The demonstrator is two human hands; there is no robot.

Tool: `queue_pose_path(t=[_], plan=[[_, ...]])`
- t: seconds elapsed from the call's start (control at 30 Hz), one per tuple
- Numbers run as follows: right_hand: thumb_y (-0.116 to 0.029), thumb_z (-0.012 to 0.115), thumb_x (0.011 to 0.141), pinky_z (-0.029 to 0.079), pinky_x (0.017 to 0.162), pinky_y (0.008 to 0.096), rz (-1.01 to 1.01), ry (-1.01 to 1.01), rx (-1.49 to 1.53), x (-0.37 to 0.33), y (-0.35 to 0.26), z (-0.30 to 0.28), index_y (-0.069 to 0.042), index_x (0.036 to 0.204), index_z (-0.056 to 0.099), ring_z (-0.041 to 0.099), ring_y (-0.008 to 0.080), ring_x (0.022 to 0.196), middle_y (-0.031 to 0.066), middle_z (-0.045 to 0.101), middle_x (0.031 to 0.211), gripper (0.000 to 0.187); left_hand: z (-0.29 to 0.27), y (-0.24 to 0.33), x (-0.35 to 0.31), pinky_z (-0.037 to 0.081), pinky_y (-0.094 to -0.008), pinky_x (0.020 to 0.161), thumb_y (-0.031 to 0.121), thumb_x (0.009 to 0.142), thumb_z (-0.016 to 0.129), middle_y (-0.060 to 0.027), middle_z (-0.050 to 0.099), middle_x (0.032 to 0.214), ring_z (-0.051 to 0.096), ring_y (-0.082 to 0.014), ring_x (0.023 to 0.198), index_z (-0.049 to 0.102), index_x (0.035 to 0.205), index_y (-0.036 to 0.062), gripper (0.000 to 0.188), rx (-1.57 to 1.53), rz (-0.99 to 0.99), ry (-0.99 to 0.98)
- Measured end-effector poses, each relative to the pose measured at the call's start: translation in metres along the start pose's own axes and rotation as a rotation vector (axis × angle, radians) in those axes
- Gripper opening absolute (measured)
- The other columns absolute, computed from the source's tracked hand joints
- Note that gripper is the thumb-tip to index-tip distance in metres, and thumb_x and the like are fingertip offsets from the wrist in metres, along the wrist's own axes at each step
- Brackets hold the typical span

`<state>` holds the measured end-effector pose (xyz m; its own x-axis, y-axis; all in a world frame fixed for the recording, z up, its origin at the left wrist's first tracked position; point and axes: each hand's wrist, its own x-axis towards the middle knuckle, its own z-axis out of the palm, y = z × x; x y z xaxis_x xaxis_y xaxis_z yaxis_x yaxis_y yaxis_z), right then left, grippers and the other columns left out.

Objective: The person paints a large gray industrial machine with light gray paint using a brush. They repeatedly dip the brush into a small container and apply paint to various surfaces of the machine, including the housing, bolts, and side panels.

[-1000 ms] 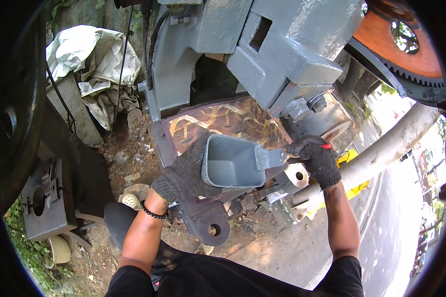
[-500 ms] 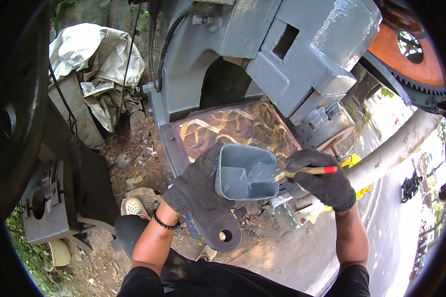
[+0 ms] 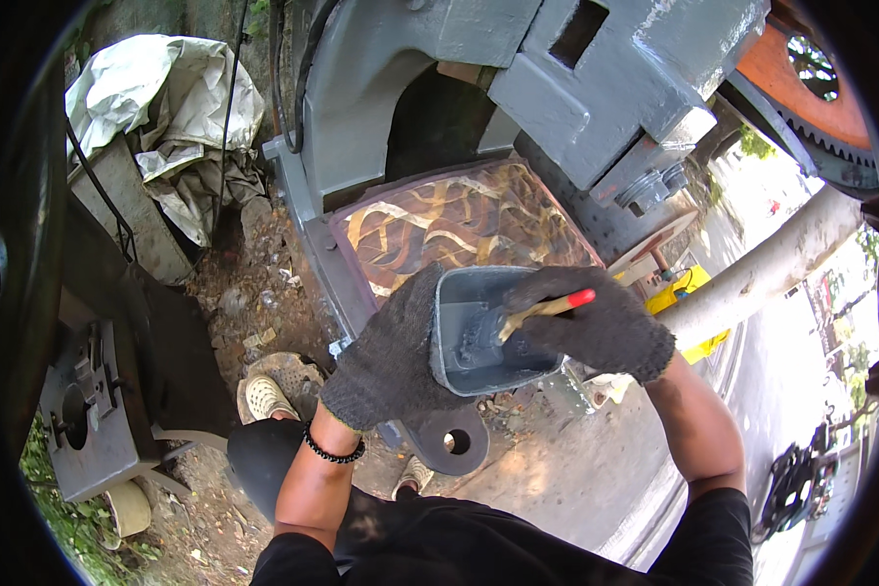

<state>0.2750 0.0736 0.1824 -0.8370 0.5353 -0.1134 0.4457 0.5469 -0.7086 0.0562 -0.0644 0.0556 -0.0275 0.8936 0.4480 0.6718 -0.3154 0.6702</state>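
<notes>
My left hand (image 3: 391, 352), in a dark knitted glove, grips the left side of a grey rectangular paint container (image 3: 451, 376). Wet grey paint coats its inside. My right hand (image 3: 596, 327), gloved alike, is closed round a paintbrush (image 3: 542, 311) with a wooden handle and a red tip. The brush's bristle end reaches down into the container. My right fingers hang over the container's right rim and hide part of it. Beyond my hands stands a large grey-painted machine (image 3: 615, 88). A brown and gold patterned sheet (image 3: 459, 220) covers its bed.
An orange toothed wheel (image 3: 786, 73) is at the upper right, above a pale slanting pole (image 3: 762, 264). A crumpled whitish tarp (image 3: 166, 107) lies at the upper left. Below it, at the left, is a grey metal bracket (image 3: 88, 410). A holed metal lug (image 3: 449, 439) juts toward my legs.
My right hand has moved left and the brush now sits deeper over the container, its handle tilted upward. The view has shifted slightly, and the container is still in my left hand.
</notes>
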Motion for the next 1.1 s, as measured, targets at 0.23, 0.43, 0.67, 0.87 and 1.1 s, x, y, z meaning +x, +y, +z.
queue_pose_path(t=[0.23,0.43,0.67,0.87,1.1], plan=[[-0.019,0.062,0.104,0.062,0.07,0.031,-0.006,0.535,0.056,-0.041,0.048,0.0,0.001,0.119,0.066,0.074,0.0211,0.082,0.0127,0.072,0.101,0.026,0.0,0.0,0.005,0.041,-0.0483,0.118,0.046,0.064,0.098,-0.0272,0.05,0.148,0.051,-0.0434,0.139,0.034,0.156,-0.0031,0.123,-0.079,-0.002,0.035],[-0.027,0.063,0.104,0.058,0.058,0.0261,0.141,0.778,0.921,-0.056,0.092,0.025,-0.003,0.113,0.067,0.071,0.0182,0.069,0.0089,0.073,0.086,0.026,0.002,0.003,0.008,0.043,-0.0492,0.116,0.046,0.065,0.097,-0.0307,0.05,0.147,0.051,-0.0449,0.138,0.032,0.154,-0.009,0.124,-0.097,-0.072,0.033],[-0.026,0.06,0.104,0.048,0.051,0.026,-0.066,0.911,-0.176,-0.063,0.108,-0.008,-0.003,0.103,0.066,0.062,0.0131,0.057,0.0048,0.064,0.074,0.024,-0.002,0.024,0.017,0.052,-0.0427,0.107,0.035,0.067,0.097,-0.0203,0.058,0.145,0.062,-0.0366,0.13,0.02,0.165,0.0029,0.128,0.015,-0.019,0.032],[-0.019,0.055,0.104,0.047,0.051,0.0288,-0.054,0.829,-0.226,-0.059,0.092,-0.033,0.0,0.096,0.062,0.06,0.013,0.054,0.0054,0.06,0.077,0.022,0.0,0.043,0.022,0.049,-0.0505,0.106,0.042,0.065,0.097,-0.0271,0.054,0.139,0.057,-0.0457,0.128,0.037,0.151,-0.0047,0.115,-0.019,0.017,-0.01],[-0.011,0.056,0.103,0.054,0.06,0.0281,-0.043,0.826,-0.298,-0.082,0.094,-0.047,-0.003,0.109,0.066,0.065,0.0135,0.066,0.0066,0.064,0.084,0.014,0.002,0.031,0.02,0.054,-0.0398,0.102,0.034,0.065,0.099,-0.0165,0.061,0.14,0.065,-0.0299,0.124,0.026,0.162,0.0048,0.125,-0.021,-0.007,-0.02]])
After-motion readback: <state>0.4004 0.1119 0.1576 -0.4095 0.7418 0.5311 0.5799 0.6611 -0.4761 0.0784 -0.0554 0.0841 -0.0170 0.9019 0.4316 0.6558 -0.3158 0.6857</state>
